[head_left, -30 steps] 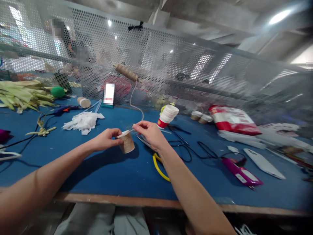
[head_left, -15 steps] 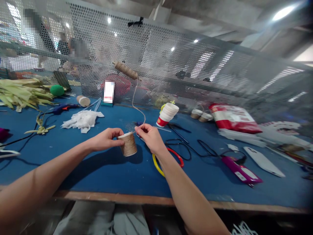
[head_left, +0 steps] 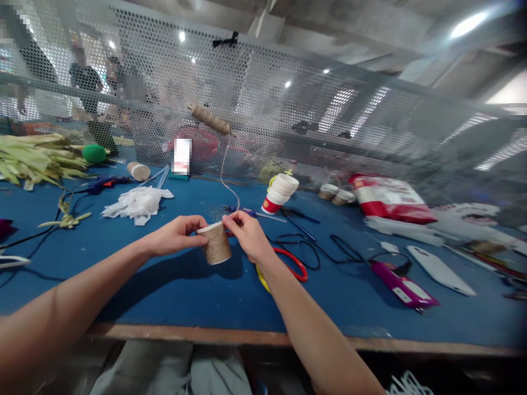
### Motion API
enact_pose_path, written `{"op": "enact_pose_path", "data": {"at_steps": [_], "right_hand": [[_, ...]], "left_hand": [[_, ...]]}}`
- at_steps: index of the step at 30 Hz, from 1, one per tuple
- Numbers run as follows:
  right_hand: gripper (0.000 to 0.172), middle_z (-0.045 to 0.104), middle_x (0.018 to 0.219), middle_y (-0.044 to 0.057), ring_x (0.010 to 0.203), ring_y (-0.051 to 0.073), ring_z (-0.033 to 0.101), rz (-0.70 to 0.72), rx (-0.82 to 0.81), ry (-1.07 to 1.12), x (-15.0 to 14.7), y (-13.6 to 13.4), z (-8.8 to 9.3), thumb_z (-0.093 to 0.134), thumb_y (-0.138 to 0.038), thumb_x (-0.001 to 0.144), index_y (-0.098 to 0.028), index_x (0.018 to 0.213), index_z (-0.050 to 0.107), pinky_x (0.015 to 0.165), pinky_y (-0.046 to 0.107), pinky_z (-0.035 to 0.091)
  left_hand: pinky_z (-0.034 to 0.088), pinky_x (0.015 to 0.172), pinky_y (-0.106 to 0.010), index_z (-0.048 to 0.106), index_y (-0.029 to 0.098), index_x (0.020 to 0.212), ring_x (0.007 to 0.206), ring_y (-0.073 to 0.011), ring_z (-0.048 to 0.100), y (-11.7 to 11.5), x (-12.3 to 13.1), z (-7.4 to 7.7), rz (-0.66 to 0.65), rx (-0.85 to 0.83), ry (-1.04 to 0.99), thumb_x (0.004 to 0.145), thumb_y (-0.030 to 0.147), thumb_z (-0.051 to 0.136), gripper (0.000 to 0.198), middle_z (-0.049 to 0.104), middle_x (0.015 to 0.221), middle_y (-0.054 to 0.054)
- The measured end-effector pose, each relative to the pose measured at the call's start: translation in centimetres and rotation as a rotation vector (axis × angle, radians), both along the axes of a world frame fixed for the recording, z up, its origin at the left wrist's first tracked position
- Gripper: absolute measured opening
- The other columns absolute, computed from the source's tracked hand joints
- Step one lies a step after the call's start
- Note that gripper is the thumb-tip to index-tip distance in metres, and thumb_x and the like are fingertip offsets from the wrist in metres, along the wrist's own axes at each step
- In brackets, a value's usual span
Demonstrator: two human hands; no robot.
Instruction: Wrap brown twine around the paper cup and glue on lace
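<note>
Left hand: pinched tan, twine-wrapped round paper cup, near-upright, at 3 o'clock.
Right hand: pinched thin beige twine, cup's 2 o'clock.

Item count, positions relative to the cup stack. Cup stack: 1; its cups cannot be counted reliably. Twine-wrapped cup: 1, front left. Twine spool: 1, above left. Other brown-and-white cups: 3; 2 right, 1 left. White bundle: 1, left. Green ball: 1, far left. Red-and-white bag: 1, right. Purple device: 1, front right.
</note>
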State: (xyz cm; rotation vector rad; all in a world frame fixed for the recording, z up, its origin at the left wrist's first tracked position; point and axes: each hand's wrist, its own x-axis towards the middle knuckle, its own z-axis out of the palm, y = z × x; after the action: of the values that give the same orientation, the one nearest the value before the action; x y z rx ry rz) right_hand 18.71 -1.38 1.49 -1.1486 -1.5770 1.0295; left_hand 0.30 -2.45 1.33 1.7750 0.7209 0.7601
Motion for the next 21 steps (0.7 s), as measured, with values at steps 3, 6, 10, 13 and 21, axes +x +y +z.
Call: {"op": "enact_pose_path", "data": {"at_steps": [3, 6, 10, 13, 21], "right_hand": [[0.028, 0.047, 0.064, -0.003, 0.059, 0.01, 0.046, 0.018, 0.0, -0.006, -0.3, -0.2, -0.2, 0.052, -0.046, 0.07, -0.019, 0.069, 0.044, 0.057, 0.023, 0.042], [0.027, 0.044, 0.062, -0.003, 0.059, 0.011, 0.043, -0.01, 0.071, -0.091, -0.6, -0.4, -0.5, 0.044, -0.046, 0.076, -0.02, 0.069, 0.042, 0.056, 0.022, 0.038], [0.025, 0.043, 0.063, -0.003, 0.061, 0.012, 0.043, -0.076, 0.153, -0.193, -0.9, -0.7, -0.7, 0.035, -0.042, 0.082, -0.02, 0.07, 0.039, 0.058, 0.024, 0.036], [0.023, 0.044, 0.066, -0.001, 0.063, 0.013, 0.044, -0.128, 0.236, -0.253, -1.0, -0.8, -0.7, 0.033, -0.039, 0.083, -0.021, 0.072, 0.038, 0.06, 0.025, 0.036], [0.018, 0.048, 0.075, 0.004, 0.068, 0.015, 0.047, -0.201, 0.48, -0.47, -1.8, -1.5, -1.2, 0.032, -0.035, 0.084, -0.02, 0.076, 0.037, 0.065, 0.029, 0.037]], "left_hand": [[0.038, 0.064, -0.021, 0.048, 0.012, 0.078, 0.067, -0.0086, 0.047, 0.0, 0.0, 0.0, -0.006, -0.019, -0.027, 0.072, 0.03, 0.055, 0.021, 0.052, 0.072, 0.0], [0.037, 0.063, -0.02, 0.048, 0.012, 0.077, 0.066, -0.0079, 0.047, 0.0, 0.0, 0.0, -0.023, -0.035, -0.053, 0.072, 0.029, 0.055, 0.019, 0.051, 0.071, 0.001], [0.037, 0.064, -0.021, 0.048, 0.012, 0.077, 0.066, -0.008, 0.047, 0.1, -0.1, 0.0, -0.031, -0.033, -0.056, 0.072, 0.028, 0.055, 0.019, 0.052, 0.072, 0.001], [0.038, 0.065, -0.021, 0.049, 0.012, 0.078, 0.068, -0.0088, 0.047, 0.0, -0.1, 0.2, -0.025, 0.004, -0.022, 0.071, 0.029, 0.056, 0.019, 0.053, 0.074, 0.0], [0.039, 0.067, -0.023, 0.052, 0.011, 0.08, 0.07, -0.0107, 0.048, -0.5, 0.8, 0.4, 0.076, 0.086, 0.077, 0.069, 0.03, 0.056, 0.023, 0.055, 0.076, -0.001]]}}
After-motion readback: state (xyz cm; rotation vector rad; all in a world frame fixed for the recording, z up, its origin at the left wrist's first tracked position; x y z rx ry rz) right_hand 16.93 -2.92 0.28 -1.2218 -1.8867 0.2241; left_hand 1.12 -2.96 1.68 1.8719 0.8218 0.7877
